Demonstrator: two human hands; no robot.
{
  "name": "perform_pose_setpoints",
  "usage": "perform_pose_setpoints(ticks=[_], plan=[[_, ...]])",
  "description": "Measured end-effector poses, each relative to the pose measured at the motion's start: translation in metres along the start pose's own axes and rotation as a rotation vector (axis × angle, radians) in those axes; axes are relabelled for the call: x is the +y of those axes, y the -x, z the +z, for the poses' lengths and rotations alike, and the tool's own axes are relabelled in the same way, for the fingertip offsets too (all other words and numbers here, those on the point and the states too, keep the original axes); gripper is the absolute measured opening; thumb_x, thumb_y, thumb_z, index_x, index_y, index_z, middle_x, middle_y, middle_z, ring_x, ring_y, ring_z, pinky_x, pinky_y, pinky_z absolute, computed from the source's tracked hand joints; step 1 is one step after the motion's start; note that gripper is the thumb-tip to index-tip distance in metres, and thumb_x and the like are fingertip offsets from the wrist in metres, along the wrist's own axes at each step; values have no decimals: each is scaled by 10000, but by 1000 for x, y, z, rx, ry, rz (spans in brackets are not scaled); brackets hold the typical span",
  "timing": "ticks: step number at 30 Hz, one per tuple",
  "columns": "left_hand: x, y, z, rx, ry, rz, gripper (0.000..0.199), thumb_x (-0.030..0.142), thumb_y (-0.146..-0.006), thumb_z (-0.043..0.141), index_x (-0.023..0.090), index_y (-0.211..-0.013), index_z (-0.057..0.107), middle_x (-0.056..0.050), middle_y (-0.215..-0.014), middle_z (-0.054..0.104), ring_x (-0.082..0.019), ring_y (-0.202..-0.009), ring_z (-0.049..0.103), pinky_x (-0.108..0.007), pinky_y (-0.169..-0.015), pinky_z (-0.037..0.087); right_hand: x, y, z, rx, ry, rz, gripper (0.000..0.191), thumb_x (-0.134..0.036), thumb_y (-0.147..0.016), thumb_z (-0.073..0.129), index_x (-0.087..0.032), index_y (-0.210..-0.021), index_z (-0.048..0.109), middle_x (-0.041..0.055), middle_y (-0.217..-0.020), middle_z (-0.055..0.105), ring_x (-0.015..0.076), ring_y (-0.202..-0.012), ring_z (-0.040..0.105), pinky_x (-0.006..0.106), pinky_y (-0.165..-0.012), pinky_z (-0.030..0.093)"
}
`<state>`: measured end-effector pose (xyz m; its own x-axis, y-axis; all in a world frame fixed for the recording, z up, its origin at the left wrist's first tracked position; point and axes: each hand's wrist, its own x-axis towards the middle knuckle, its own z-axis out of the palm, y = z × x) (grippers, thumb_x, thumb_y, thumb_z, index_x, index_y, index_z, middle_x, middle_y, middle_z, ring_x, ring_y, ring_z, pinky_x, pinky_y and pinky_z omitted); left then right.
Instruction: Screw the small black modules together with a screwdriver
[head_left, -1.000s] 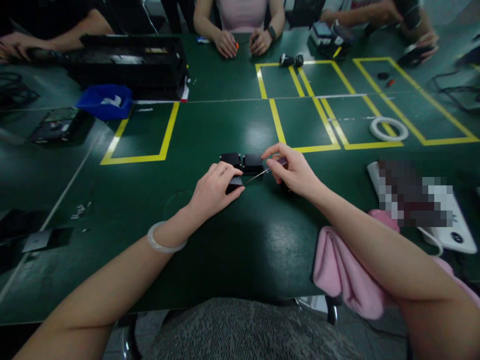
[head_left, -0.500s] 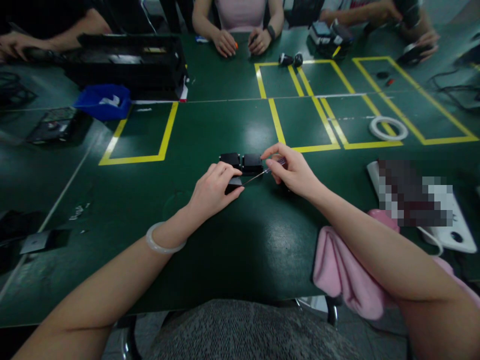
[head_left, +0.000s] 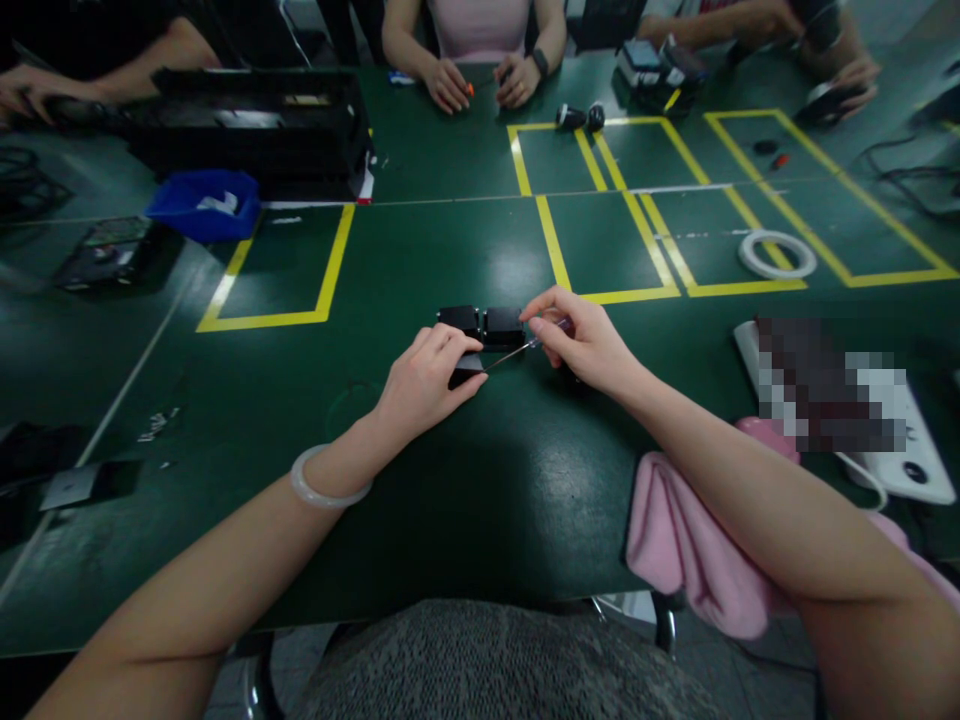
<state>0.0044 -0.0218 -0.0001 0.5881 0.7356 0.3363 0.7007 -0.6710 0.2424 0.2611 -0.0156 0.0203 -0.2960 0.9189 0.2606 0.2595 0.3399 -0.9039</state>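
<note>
My left hand (head_left: 431,373) is closed around a small black block-like part (head_left: 466,368), fingers on top and thumb along its near side. In my right hand (head_left: 581,340) is a screwdriver (head_left: 534,343), its handle mostly covered by the fingers. The thin metal shaft slants down to the left, and its tip meets the right side of the held part. Just behind it sit two more black blocks, a left one (head_left: 458,319) and a right one (head_left: 502,325), side by side with small shiny bits at their edges. My right fingertips are close to the right block.
Yellow tape outlines (head_left: 262,324) mark the green table (head_left: 420,500). A blue bin (head_left: 204,204) stands by a long black housing (head_left: 247,130) at left. To the right lie a white tape roll (head_left: 777,255), a pink cloth (head_left: 675,530) and a white power strip (head_left: 919,440). Co-workers sit opposite.
My hands, the black parts and the screwdriver stay nearly in place. Across the table, a co-worker's hands have shifted slightly apart.
</note>
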Motion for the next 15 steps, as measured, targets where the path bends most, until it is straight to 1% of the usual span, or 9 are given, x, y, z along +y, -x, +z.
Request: perform_pose_setpoints(ticks=[2, 4, 8, 11, 15], plan=[[0, 0, 0, 3, -3, 6, 279, 287, -975, 682, 189, -1227, 617, -124, -1196, 684, -315, -1093, 637, -451, -916, 560, -1, 0, 0, -11, 18, 34, 189, -382, -1015, 618, -204, -953, 612, -88, -519, 497, 94, -424, 463, 258, -466, 310], [0, 0, 0, 7, -9, 15, 282, 282, -974, 688, 175, -1226, 618, -130, -1196, 685, -316, -1089, 638, -444, -908, 563, -1, 0, 0, -26, 32, 59, 212, -391, -1021, 610, -202, -926, 612, -88, -489, 480, 92, -411, 443, 257, -455, 289], [-1, 0, 0, 11, -19, 22, 284, 278, -972, 695, 165, -1222, 623, -132, -1188, 686, -318, -1085, 642, -442, -904, 565, 1, 0, -1, -25, 3, 15, 90, -289, -1011, 600, -200, -1018, 612, -91, -562, 507, 82, -432, 459, 249, -469, 311], [-1, 0, 1, 12, -13, 15, 282, 285, -975, 693, 175, -1225, 625, -126, -1192, 685, -315, -1095, 642, -441, -915, 562, 3, 0, 0, -9, -4, -31, 82, -263, -1004, 603, -197, -1053, 607, -88, -607, 532, 76, -446, 482, 247, -487, 344], [-1, 1, 2, 12, 0, 1, 290, 286, -966, 702, 189, -1229, 629, -118, -1197, 685, -311, -1102, 642, -443, -927, 559, 4, -1, -1, -9, 12, -1, 165, -355, -1017, 625, -196, -976, 609, -87, -563, 515, 75, -427, 464, 244, -465, 316]])
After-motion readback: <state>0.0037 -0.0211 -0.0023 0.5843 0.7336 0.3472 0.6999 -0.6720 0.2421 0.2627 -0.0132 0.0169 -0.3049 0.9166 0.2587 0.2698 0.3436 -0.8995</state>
